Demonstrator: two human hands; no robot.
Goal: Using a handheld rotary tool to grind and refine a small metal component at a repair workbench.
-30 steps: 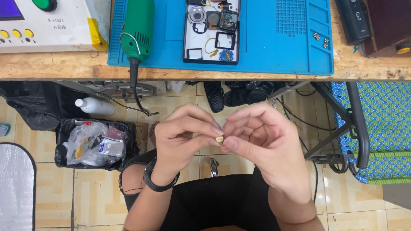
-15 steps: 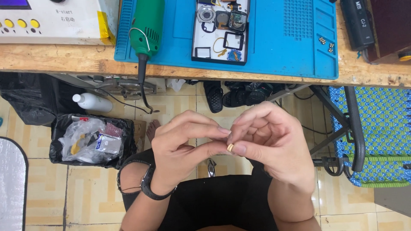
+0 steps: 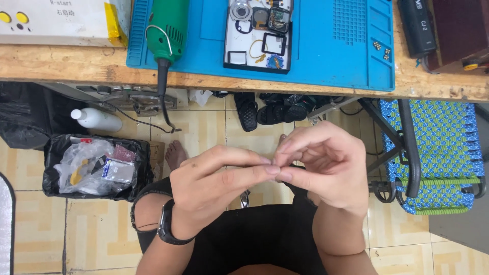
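Observation:
My left hand [image 3: 214, 188], with a black watch [image 3: 167, 224] on its wrist, and my right hand [image 3: 328, 168] meet fingertip to fingertip above my lap. Both pinch at the same spot, where a tiny pale part was seen a moment ago. That part is now hidden between the fingertips. The other fingers of my right hand curl loosely above the pinch. Up on the wooden bench [image 3: 76, 63], a white tray [image 3: 259, 35] with an opened small device and loose parts rests on a blue work mat [image 3: 336, 46].
A green rotary tool [image 3: 167, 28] lies on the mat's left, its cord hanging over the bench edge. On the floor are a black bin [image 3: 94, 168] of plastic waste, a white bottle [image 3: 97, 119], black sandals [image 3: 270, 112] and a blue-green woven chair [image 3: 438, 153] at right.
The small tan part that showed between my fingertips is now covered by them. My hands have stayed together, drifting slightly right in view.

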